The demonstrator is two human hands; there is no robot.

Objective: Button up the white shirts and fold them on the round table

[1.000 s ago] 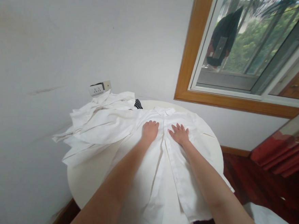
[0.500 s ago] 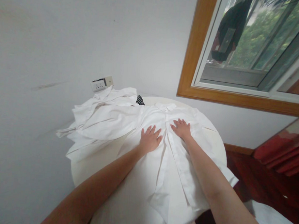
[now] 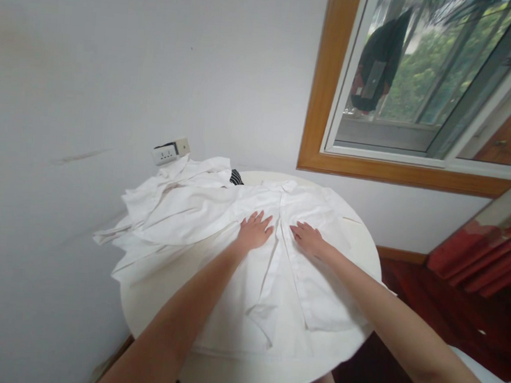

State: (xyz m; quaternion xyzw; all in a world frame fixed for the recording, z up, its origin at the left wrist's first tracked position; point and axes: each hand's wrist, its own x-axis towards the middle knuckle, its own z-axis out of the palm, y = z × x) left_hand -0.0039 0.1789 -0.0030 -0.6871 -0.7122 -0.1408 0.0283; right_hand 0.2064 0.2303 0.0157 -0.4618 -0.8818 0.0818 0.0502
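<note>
Along the left and far side of the room, a white wall (image 3: 137,61) rose behind everything else. Set into it at the upper right was a sliding window (image 3: 411,97) with an orange-brown wooden frame. Dark reddish wooden floor (image 3: 414,302) showed at the lower right. Against the wall stood a round white table (image 3: 233,379), its near rim bare. Spread across the tabletop was a white collared shirt (image 3: 254,273), its collar by the far rim and its hem toward the person; the two front panels parted toward the hem. To its left, a rumpled heap of white garments (image 3: 184,210) reached past the table's edge. A red curtain (image 3: 473,259) hung on the far right. The left hand (image 3: 256,229) lay palm down on the shirt's left panel, open, fingers spread. The right hand (image 3: 307,237) was flat on the right panel, also open, its fingers closer together and gripping nothing. A wall socket (image 3: 167,153) sat just behind the heap, and a scrap of black-and-white striped fabric (image 3: 236,177) peeked out at the heap's right end.
</note>
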